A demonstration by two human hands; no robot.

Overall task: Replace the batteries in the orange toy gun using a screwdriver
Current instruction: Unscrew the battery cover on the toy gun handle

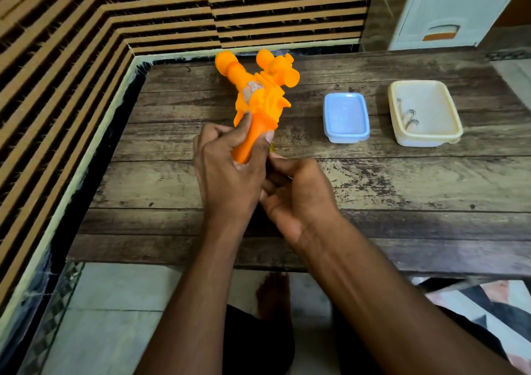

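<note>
Worn wooden table (402,190); blue lidded box (346,117), cream open tub (425,113) near its far edge

Toy gun (258,95) gripped by left hand (227,170), jutting away beyond it over table (402,185), right hand (298,196) touching left hand's right side, lidded box (346,117) farther right, open tub (425,113) beyond that, batteries (409,118) inside tub.

my one view comes from the head camera, wide-angle, looking forward and steeply down at the wooden table (402,190) from close above, facing the striped wall (115,15).
</note>
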